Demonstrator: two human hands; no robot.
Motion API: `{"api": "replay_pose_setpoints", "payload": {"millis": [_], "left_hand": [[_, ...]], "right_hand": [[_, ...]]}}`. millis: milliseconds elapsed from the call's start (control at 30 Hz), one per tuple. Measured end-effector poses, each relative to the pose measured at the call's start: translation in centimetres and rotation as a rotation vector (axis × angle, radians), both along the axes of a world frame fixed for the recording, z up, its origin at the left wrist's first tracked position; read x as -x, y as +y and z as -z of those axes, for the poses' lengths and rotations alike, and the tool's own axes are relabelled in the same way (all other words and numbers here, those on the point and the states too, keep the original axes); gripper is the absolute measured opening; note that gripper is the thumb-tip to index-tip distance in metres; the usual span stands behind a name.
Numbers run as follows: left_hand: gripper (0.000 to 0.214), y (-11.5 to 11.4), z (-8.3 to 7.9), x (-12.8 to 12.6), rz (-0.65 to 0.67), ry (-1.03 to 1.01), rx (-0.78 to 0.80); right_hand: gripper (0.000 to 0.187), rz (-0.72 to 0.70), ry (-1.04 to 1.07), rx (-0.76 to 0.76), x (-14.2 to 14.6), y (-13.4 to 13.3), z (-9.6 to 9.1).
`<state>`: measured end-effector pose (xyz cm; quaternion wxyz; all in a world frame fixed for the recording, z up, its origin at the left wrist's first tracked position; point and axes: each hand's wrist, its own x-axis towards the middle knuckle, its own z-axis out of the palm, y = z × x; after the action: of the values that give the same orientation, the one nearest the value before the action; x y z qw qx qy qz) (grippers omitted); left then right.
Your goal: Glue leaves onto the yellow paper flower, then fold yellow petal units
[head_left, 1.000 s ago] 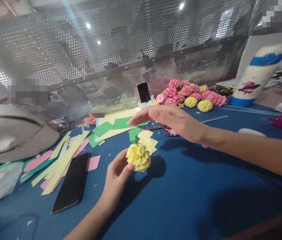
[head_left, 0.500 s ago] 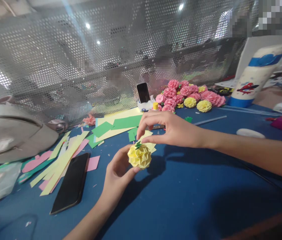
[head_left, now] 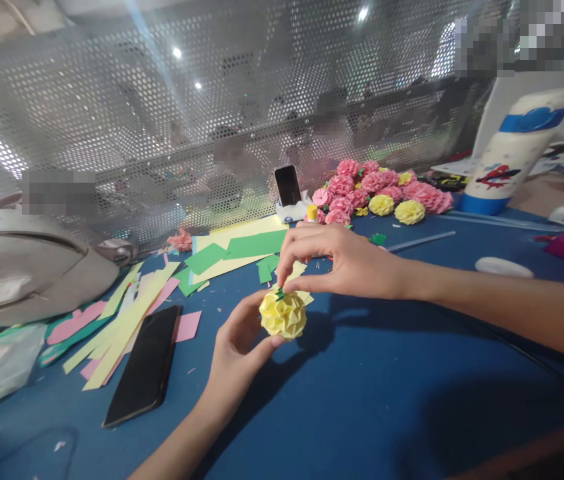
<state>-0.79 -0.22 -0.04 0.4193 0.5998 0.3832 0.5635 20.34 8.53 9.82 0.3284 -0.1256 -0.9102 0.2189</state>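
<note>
Head view: left hand (head_left: 235, 347) closed round one yellow paper flower (head_left: 283, 315), held just above the blue table (head_left: 387, 400). Right hand (head_left: 347, 261) pinches one green scrap (head_left: 279, 293) on the flower's top. Two phones: flat phone (head_left: 145, 363) to the left, upright phone (head_left: 288, 185) at the back. One bottle (head_left: 512, 153) far right.

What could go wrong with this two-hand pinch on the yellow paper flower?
1. The left hand holds the yellow paper flower between thumb and fingertips; a tighter squeeze could flatten its folds.
2. The right hand pinches a tiny green paper piece on top; it may slip or tear.
</note>
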Motion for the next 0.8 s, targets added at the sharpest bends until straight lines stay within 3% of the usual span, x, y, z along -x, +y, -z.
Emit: {"api": "replay_pose_setpoints", "payload": {"millis": [200, 800], "left_hand": [[0.045, 0.04, 0.07, -0.02, 0.022, -0.004, -0.006], [0.044, 0.10, 0.11, 0.05, 0.031, 0.005, 0.001]], "right_hand": [[0.005, 0.027, -0.043, -0.083, -0.08, -0.06, -0.14], [0.007, 0.037, -0.049, -0.073, -0.09, -0.23, 0.15]]}}
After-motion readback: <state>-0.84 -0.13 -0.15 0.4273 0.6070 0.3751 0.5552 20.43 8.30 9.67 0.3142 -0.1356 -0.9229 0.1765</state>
